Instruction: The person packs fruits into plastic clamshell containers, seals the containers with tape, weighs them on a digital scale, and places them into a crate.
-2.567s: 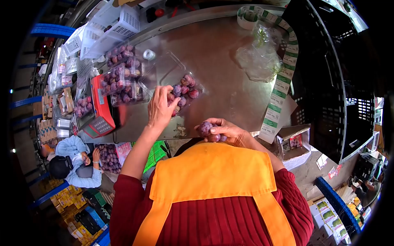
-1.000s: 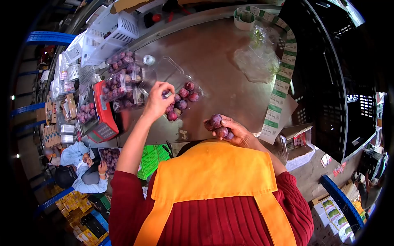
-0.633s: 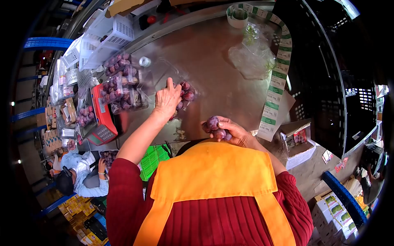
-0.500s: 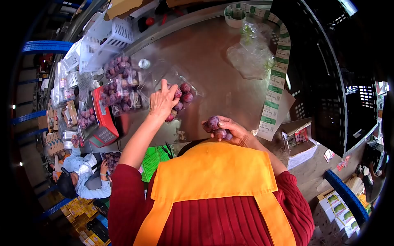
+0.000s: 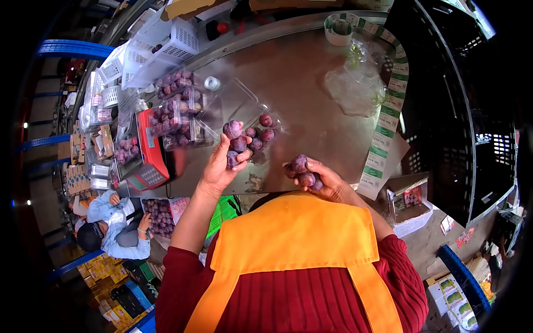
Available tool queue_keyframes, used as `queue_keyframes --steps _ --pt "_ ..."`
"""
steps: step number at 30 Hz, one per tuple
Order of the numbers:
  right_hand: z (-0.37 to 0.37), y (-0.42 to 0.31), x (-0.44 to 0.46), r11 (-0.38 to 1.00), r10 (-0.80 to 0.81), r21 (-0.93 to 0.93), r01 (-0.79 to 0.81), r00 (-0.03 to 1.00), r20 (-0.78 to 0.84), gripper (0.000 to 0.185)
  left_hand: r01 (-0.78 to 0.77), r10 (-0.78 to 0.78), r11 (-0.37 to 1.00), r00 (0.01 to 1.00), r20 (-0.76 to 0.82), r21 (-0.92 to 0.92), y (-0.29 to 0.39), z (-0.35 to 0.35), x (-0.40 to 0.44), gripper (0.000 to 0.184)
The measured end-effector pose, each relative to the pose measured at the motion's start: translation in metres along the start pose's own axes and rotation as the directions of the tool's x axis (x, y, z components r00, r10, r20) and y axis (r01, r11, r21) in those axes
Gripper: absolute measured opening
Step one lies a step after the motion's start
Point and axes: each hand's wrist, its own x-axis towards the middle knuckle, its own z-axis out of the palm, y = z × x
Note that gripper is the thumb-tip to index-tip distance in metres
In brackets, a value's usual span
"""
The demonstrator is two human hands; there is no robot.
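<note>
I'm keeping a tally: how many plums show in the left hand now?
3. In the left hand, the top plum sits highest in the picture, the middle plum just below it, the bottom plum lowest. More may be hidden.

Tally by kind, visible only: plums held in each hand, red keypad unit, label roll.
Plums in left hand: 3
Plums in right hand: 4
Red keypad unit: 1
Label roll: 1
Total: 9 (any plums hidden behind the fingers not counted)
</note>
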Motion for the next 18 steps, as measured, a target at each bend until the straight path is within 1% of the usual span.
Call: queue_keyframes --steps 1,4,7,10,11,13,16,18 --pt "0.001 0.0 0.0 1.0 -0.002 0.01 0.002 1.0 -0.017 0.047 0.002 -0.002 1.0 1.0 -0.003 -0.019 0.0 0.001 0.0 0.047" --pt "-0.002 0.003 0.006 0.993 0.036 0.116 -0.032 0.999 -0.025 0.049 0.038 -0.041 0.997 0.999 -0.035 -0.073 0.0 0.003 0.001 0.047" --pt "0.0 -0.004 0.01 0.979 -0.022 0.204 0.02 1.0 0.007 0.052 -0.016 0.029 0.996 0.987 -0.157 0.083 -0.006 0.006 0.004 0.049" --pt "0.004 -0.013 0.015 0.967 -0.07 0.241 0.08 0.996 -0.05 0.051 -0.028 0.039 0.996 0.99 -0.136 0.08 -0.011 0.008 0.009 0.051" --pt "0.006 -0.016 0.016 0.958 -0.079 0.273 0.089 0.996 -0.049 0.05 -0.008 0.013 0.999 0.995 -0.1 0.042 -0.012 0.011 0.011 0.052" --pt "0.004 -0.021 0.018 0.957 -0.077 0.274 0.093 0.995 -0.071 0.05 0.029 -0.03 0.999 0.999 -0.03 -0.028 -0.011 0.018 0.012 0.053" --pt "-0.002 -0.023 0.02 0.956 -0.071 0.279 0.09 0.994 -0.079 0.05 0.082 -0.084 0.993 0.996 -0.019 -0.09 -0.014 0.018 0.013 0.055" --pt "-0.005 -0.023 0.019 0.955 -0.066 0.285 0.083 0.995 -0.072 0.049 0.086 -0.089 0.993 0.995 -0.04 -0.078 -0.015 0.017 0.014 0.057"
